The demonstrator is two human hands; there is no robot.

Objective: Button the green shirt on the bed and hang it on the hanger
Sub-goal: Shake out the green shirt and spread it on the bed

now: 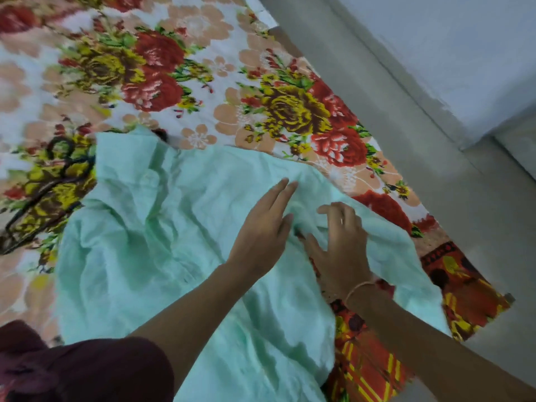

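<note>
On bed (203, 68): our left hand (261, 236) flat, straight-fingered, on green shirt (145, 242); right hand (342, 250) fingers bent, grip unclear; creases risk misbuttoning.

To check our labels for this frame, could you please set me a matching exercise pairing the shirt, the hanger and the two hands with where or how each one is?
Things
1. pale green crumpled fabric shirt
2. black wire hanger
3. left hand
4. right hand

Places or states
A. wears a thin cord bracelet at its wrist
B. spread over the floral bedspread, under both hands
C. straight fingers resting flat on the shirt
D. lying on the bedspread beside the shirt, in no hand

Pairs: 1-B; 2-D; 3-C; 4-A
</note>
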